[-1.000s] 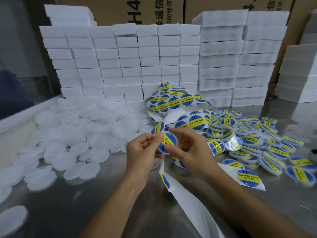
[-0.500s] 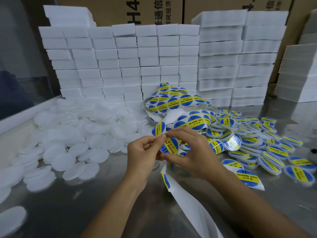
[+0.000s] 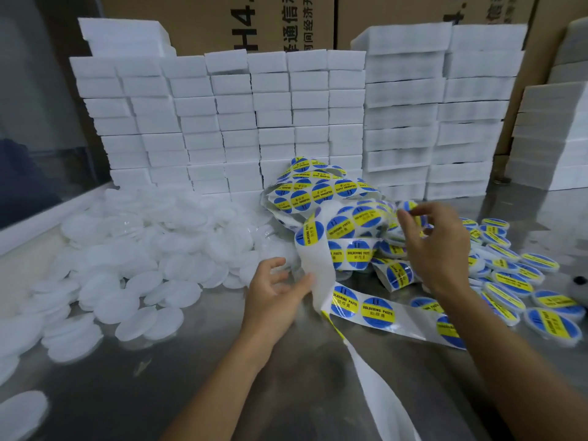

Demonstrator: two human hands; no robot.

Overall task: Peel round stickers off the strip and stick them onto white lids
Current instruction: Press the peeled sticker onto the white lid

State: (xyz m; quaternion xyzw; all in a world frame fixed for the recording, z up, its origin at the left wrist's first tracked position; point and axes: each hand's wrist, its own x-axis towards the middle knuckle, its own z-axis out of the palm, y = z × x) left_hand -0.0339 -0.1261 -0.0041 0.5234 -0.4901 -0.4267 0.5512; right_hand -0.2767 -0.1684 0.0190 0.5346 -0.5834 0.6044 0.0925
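Observation:
A long strip of blue-and-yellow round stickers (image 3: pixel 362 308) loops in a tangle at the table's middle, and its bare white backing (image 3: pixel 378 386) trails toward me. My left hand (image 3: pixel 273 294) hangs with relaxed, spread fingers, its thumb touching the backing strip. My right hand (image 3: pixel 436 246) is raised to the right. Its thumb and fingertips pinch a small stickered lid (image 3: pixel 409 206) above the pile of labelled lids (image 3: pixel 509 281). Plain white lids (image 3: pixel 152 249) lie heaped on the left.
Stacks of white foam blocks (image 3: pixel 286 122) wall off the back of the steel table (image 3: pixel 191 377), with cardboard boxes (image 3: pixel 254 23) behind them. More foam stacks (image 3: pixel 553 138) stand at the right. A dark glass panel (image 3: pixel 38 122) borders the left.
My hands have come apart. The right hand has gone up and to the right with the stickered lid. The left hand has let go, dropped lower and opened beside the backing strip.

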